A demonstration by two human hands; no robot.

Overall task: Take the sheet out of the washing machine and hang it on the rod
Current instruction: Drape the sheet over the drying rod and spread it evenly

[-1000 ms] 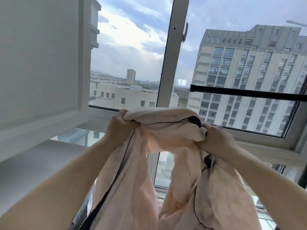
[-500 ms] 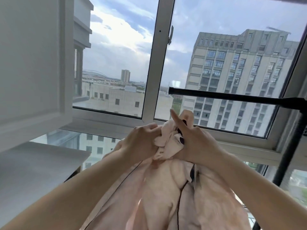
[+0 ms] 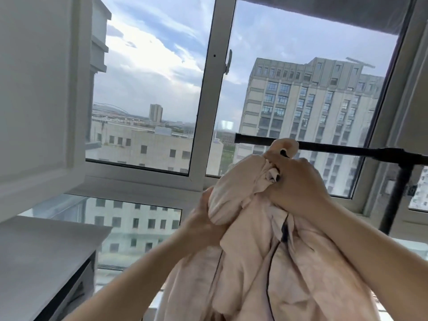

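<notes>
A pale pink sheet (image 3: pixel 259 269) with thin dark piping hangs bunched in front of me. My right hand (image 3: pixel 294 184) grips its gathered top, and a fold of cloth pokes up in front of the black rod (image 3: pixel 347 149). Lower and to the left, my left hand (image 3: pixel 203 221) holds a rounded bulge of the same sheet from its side. The rod runs horizontally across the right window pane, just beyond my right hand. The washing machine is not in view.
A black upright post (image 3: pixel 398 195) carries the rod at the right. Window frames (image 3: pixel 208 89) fill the background. A white cabinet door (image 3: pixel 39 89) stands open at the left above a white countertop (image 3: pixel 41 258).
The bundle has risen and shifted right, up to the level of the rod. My right hand has gone up with the gathered top, and my left hand has dropped lower on the sheet.
</notes>
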